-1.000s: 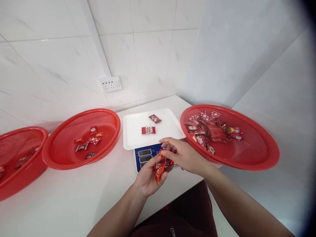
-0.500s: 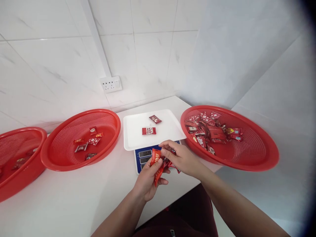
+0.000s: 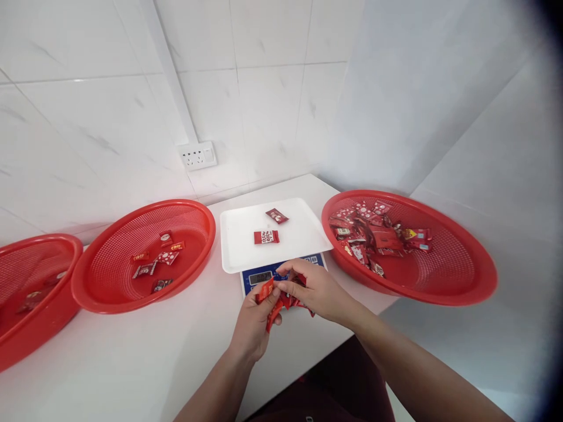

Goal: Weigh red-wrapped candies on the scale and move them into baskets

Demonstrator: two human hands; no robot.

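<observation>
My left hand [image 3: 255, 319] is closed around orange-red wrapped candies [image 3: 265, 291]. The thumb and fingertips of my right hand [image 3: 314, 293] meet at the edge of one of them, and darker red wrapped candies [image 3: 288, 300] sit under its curled fingers. How many each hand holds is hidden. Both hands are over the front of a blue digital scale [image 3: 247, 276], partly covering its display. On the scale's white tray [image 3: 237, 246] lie a red-and-white packet [image 3: 266, 237] and a dark red packet [image 3: 277, 216].
To the right stands a red perforated basket [image 3: 466, 258] heaped with red packets [image 3: 387, 237]. Another red basket [image 3: 105, 246] at left holds several wrapped candies [image 3: 167, 257]. A third basket [image 3: 39, 316] is cut off at the far left. A wall socket [image 3: 197, 156] is behind.
Both hands have shifted slightly left and are closer together. The orange-red candy in my left hand has tilted towards my right fingertips. The packets on the tray stay in place.
</observation>
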